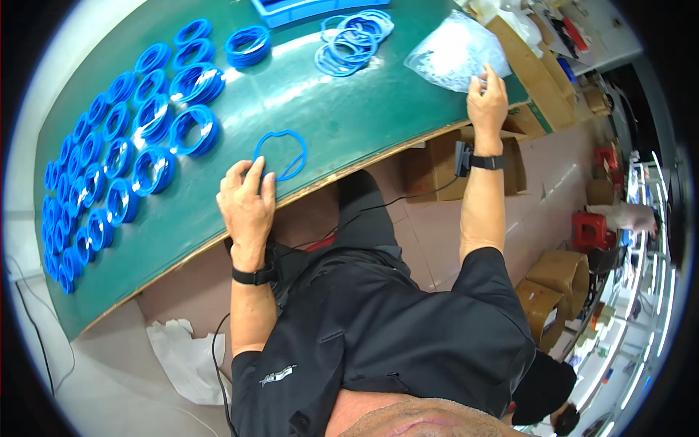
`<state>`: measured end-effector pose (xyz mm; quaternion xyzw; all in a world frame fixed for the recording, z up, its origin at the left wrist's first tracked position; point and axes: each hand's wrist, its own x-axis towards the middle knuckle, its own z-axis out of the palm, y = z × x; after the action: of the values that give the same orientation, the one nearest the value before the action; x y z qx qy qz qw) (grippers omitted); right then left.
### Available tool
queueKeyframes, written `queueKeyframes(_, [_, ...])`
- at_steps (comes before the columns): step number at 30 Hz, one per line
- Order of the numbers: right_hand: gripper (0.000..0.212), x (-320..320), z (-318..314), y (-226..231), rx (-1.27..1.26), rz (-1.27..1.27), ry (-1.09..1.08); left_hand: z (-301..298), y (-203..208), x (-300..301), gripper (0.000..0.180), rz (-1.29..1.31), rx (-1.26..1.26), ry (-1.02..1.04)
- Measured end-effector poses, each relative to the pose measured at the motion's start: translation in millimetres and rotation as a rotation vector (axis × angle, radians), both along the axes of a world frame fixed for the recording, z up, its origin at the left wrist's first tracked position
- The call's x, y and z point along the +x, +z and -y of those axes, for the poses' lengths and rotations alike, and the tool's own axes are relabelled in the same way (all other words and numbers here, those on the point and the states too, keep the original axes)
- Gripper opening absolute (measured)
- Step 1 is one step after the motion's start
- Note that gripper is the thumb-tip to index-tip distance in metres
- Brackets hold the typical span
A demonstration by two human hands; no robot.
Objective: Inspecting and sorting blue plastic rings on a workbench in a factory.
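Observation:
A single thin blue ring (305,154) lies on the green tabletop near its front edge, with a strand crossing its inside. My left hand (246,207) rests at the ring's left side, fingers apart, the index fingertip and thumb at its rim. Toward the right end of the table, my right hand (488,108) reaches to the near edge of a clear plastic bag (455,51). Its thumb and index finger are apart at the bag; what is inside the bag looks pale and cannot be made out.
Many bundles of blue rings (195,131) stand in rows across the table's left side. A loose heap of blue rings (349,44) lies near a blue tray (313,11) at the back. Cardboard boxes (535,80) border the right end, and others stand on the floor.

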<state>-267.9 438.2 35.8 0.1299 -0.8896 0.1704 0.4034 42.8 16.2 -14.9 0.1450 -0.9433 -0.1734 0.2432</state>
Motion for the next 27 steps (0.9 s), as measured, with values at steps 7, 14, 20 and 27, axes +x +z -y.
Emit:
queueKeyframes(7, [0.042,18,28,-11,-0.043,-0.037,0.053,-2,-1,3,0.034,-0.031,0.037,-0.010])
queueKeyframes(14, [0.033,102,121,-19,-0.075,0.147,0.540,0,-1,3,0.032,-0.122,0.021,-0.044])
queueKeyframes(20, [0.042,192,209,-31,0.048,0.355,0.969,-2,3,5,0.025,-0.136,0.075,-0.078])
queueKeyframes(27, [0.039,212,227,-38,0.207,0.387,1.098,1,-3,8,0.020,-0.215,0.159,-0.154])
